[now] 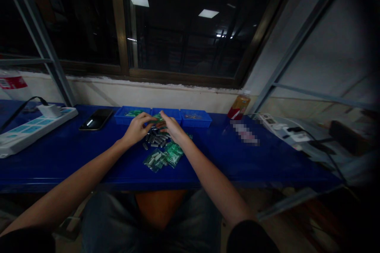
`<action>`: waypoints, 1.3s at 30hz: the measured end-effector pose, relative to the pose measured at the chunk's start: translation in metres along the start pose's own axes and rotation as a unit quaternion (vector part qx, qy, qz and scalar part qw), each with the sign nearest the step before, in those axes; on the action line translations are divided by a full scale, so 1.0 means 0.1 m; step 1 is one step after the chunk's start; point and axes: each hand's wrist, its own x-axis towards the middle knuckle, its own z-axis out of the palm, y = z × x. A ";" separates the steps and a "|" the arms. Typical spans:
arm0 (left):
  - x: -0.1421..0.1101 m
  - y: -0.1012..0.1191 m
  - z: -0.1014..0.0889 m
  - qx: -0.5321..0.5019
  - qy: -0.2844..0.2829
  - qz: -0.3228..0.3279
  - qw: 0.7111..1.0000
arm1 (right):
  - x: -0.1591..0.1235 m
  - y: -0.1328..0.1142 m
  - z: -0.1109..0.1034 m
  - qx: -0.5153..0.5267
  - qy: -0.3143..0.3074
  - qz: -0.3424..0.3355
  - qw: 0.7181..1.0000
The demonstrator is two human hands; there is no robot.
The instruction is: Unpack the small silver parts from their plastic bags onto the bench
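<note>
Nearest me along the blue table [97,158], a bag of pale pieces [156,159] lies flat, its contents slanting up to the right, beside a heap of green bags [173,153]. Just beyond, dark cylinders [154,138] are scattered, long axes pointing several ways; the nearest tips from upper left to lower right. Above them, a small green packet [158,117] shows between the left hand [138,128], fingers curled rightward, and the right hand [172,129], thumb raised, fingers pointing left. I can't tell which hand grips it, or its long axis. Behind stand three blue trays [196,120] in a row.
</note>
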 end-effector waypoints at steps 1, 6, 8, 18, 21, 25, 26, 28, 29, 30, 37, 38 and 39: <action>0.00 -0.01 0.01 -0.003 -0.008 0.005 1.000 | 0.01 0.01 0.00 0.001 -0.001 -0.002 1.000; 0.02 -0.07 0.05 -0.120 -0.060 -0.091 0.987 | 0.02 0.05 -0.05 -0.202 0.053 -0.142 0.967; 0.03 -0.06 0.05 -0.238 -0.071 -0.190 0.950 | 0.01 0.05 -0.06 -0.318 0.072 -0.230 0.917; 0.04 -0.07 0.00 -0.412 -0.029 -0.351 0.840 | -0.05 0.05 -0.08 -0.407 0.053 -0.293 0.864; 0.04 -0.08 0.02 -0.360 -0.018 -0.307 0.881 | -0.05 0.05 -0.05 -0.383 0.062 -0.288 0.875; 0.02 -0.08 0.04 -0.162 0.030 -0.159 0.973 | -0.03 0.02 0.02 -0.298 0.119 -0.209 0.924; 0.01 -0.07 0.03 -0.108 0.043 -0.119 0.986 | -0.02 0.01 0.02 -0.255 0.129 -0.173 0.942; 0.00 -0.03 0.02 -0.035 0.059 -0.054 0.996 | -0.02 -0.03 0.02 -0.141 0.119 -0.094 0.978; -0.01 -0.01 0.01 -0.018 0.059 -0.029 0.998 | -0.02 -0.05 0.01 -0.078 0.100 -0.058 0.990; -0.01 0.01 0.01 -0.010 0.058 -0.007 0.998 | -0.02 -0.07 0.00 -0.020 0.078 -0.031 0.996; -0.02 0.02 0.01 0.008 0.019 0.053 0.998 | -0.02 -0.08 -0.01 0.106 0.105 -0.059 0.987; -0.01 0.01 0.02 0.004 0.014 0.048 0.999 | 0.00 -0.06 -0.01 0.090 0.116 -0.067 0.987; -0.01 0.01 0.02 -0.002 0.008 0.037 0.999 | 0.01 -0.04 -0.01 0.069 0.124 -0.077 0.987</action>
